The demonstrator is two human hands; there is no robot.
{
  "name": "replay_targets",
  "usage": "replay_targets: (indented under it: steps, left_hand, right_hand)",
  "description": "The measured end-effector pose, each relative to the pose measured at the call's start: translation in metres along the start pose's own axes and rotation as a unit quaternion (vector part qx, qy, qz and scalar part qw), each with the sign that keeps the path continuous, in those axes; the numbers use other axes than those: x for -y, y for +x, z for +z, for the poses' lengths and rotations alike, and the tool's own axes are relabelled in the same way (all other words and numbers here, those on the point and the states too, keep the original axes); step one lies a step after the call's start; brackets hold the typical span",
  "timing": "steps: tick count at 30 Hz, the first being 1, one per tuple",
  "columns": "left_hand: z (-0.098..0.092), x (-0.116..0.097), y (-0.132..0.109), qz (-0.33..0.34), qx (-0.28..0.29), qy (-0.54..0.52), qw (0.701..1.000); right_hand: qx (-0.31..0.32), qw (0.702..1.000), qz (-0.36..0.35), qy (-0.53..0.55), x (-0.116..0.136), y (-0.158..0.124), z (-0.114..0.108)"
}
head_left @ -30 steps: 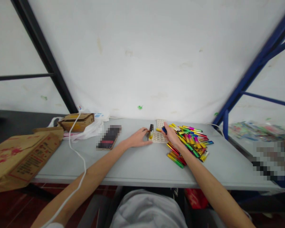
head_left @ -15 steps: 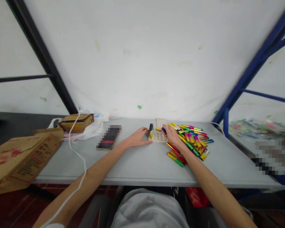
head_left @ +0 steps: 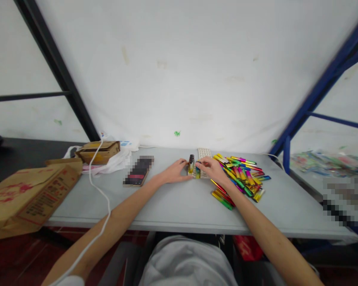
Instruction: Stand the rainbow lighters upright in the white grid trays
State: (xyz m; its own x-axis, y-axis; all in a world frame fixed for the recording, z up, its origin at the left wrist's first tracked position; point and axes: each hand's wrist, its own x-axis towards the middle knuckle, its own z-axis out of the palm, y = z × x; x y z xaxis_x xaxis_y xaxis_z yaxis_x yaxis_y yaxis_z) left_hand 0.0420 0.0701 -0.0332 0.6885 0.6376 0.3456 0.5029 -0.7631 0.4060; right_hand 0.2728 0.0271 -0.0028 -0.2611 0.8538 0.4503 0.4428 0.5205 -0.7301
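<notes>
One shiny tube [head_left: 198, 172], long axis upright (top pinched by right hand [head_left: 214, 169]), left hand [head_left: 175, 172] spread beside tray [head_left: 205, 175]

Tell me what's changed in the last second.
The right hand moved left, toward the left hand, turning its blue-and-gold piece from slanted to upright over the pale tray, beside the dark-topped piece. Its grip hasn't let go. The left hand stayed by the tray's left end; phone and shiny pile look unchanged.
</notes>
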Motion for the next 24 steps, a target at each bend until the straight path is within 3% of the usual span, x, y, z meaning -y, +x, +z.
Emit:
replay_targets:
  steps: [8,18,24]
  left_hand:
    - [0.002,0.002,-0.001,-0.004,-0.002,0.003,1.000]
    - [0.004,0.005,0.001,0.005,-0.010,-0.007,1.000]
    - [0.003,0.003,0.001,0.021,-0.011,-0.006,1.000]
  right_hand:
    - [0.018,1.000,0.000,0.005,0.003,-0.004,0.002]
    - [0.007,0.983,-0.097,-0.154,-0.002,-0.001,0.004]
    - [0.027,0.972,-0.044,-0.230,0.007,0.002,0.017]
